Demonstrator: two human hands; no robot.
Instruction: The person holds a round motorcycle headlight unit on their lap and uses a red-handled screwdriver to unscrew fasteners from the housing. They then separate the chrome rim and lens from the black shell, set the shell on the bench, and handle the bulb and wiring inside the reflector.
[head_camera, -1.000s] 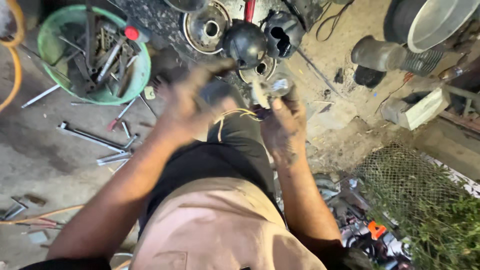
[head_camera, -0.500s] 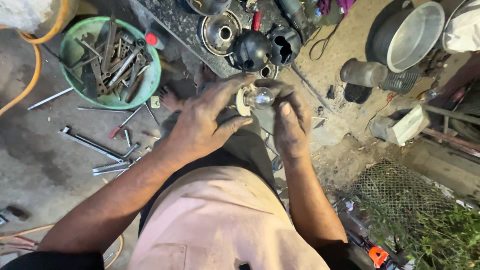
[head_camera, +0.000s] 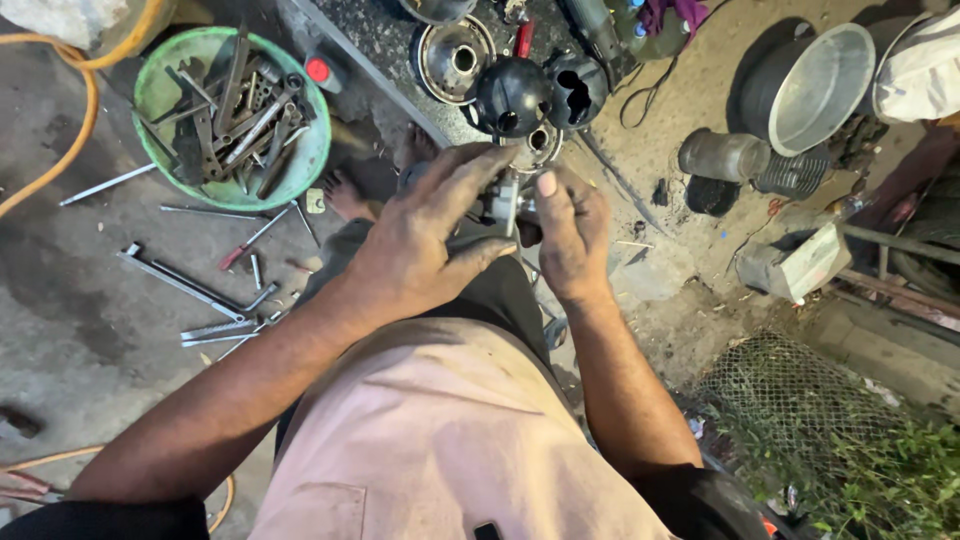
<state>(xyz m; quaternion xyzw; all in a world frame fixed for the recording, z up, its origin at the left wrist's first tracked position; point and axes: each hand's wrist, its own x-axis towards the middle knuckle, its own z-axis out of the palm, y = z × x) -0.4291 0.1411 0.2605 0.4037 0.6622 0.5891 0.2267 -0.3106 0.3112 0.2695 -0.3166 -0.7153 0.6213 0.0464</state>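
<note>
Both hands are on one small metal part (head_camera: 505, 205), held over the lap just this side of the black round housing (head_camera: 511, 97).

Left hand (head_camera: 425, 245): fingers spread over the top of the part, thumb tucked under, closed around it. Right hand (head_camera: 570, 235): pinching the part's right side, thumb up on top. The part is mostly covered, so I can't tell what it is; looks like a silvery fitting or small assembly.

Step, as I read it: hand-fitting or turning something on that part, one hand steadying, the other working. The next move probably calls for a firm left-hand hold while the right fingers twist or seat a piece. No tool is in either hand.

Containers, placed from the black housing:
- Green basin (head_camera: 232, 115), well left of it: full of spanners, rods and other long steel tools, jumbled.
- Metal pot (head_camera: 820, 85), far right: appears empty.
- Ribbed jar-like can (head_camera: 722, 155), right and a bit nearer: contents not visible.
- Round chromed cover (head_camera: 455, 60), just left and beyond: open bowl shape, centre hole.

Loose spanners (head_camera: 190, 290) lie on the floor below the basin.
</note>
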